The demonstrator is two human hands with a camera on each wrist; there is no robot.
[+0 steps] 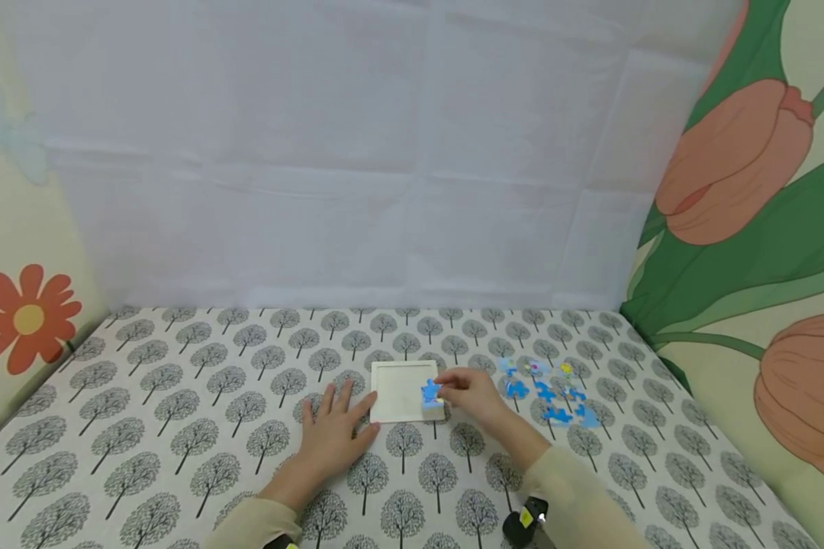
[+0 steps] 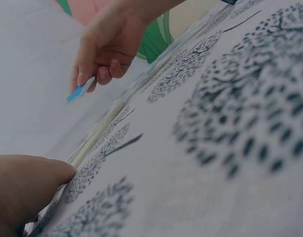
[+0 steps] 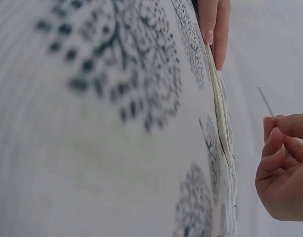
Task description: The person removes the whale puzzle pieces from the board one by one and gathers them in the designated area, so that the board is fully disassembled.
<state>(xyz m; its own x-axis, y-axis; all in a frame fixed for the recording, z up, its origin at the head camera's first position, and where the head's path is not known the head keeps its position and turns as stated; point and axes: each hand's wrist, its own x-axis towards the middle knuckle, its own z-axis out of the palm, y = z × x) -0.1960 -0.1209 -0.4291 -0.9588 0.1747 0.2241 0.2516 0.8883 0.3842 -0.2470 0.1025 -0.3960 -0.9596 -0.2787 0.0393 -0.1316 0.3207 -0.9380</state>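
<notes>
A blue jigsaw piece point(image 1: 429, 392) is pinched between the thumb and fingertips of my right hand point(image 1: 472, 393). It is raised above the lower right corner of a shallow square white puzzle tray point(image 1: 398, 418), as the left wrist view also shows with the piece point(image 2: 81, 91) tilted. From the right wrist, the jigsaw piece point(image 3: 266, 102) appears edge-on as a thin line. My left hand point(image 1: 335, 433) lies with fingers spread on the cloth, its thumb and index finger at the tray's left edge. The tray's inside shows a plain pale surface.
Several loose blue jigsaw pieces point(image 1: 545, 391) lie scattered on the cloth right of the tray, some with yellow or pink details. A tree-print tablecloth point(image 1: 199, 427) covers the table. Behind it hangs a white sheet point(image 1: 357, 168), with painted walls point(image 1: 735, 229) at the sides.
</notes>
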